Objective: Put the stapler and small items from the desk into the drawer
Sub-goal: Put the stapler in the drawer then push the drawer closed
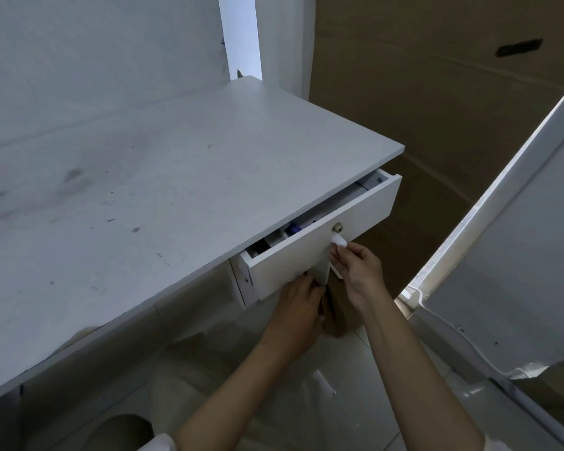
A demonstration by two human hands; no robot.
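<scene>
Drawer hangs slightly open under the bare surface, its long front running left to right, dark and blue items glimpsed inside. Left hand cups under the front's lower edge; right hand, nearer the brass knob, pinches a small white piece just below it.

Large cardboard box behind, tiled floor, perhaps a white panel right

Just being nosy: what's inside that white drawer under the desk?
Through the white drawer's narrow gap: a blue-capped item and a dark object. The desk top covers the rest.
</scene>
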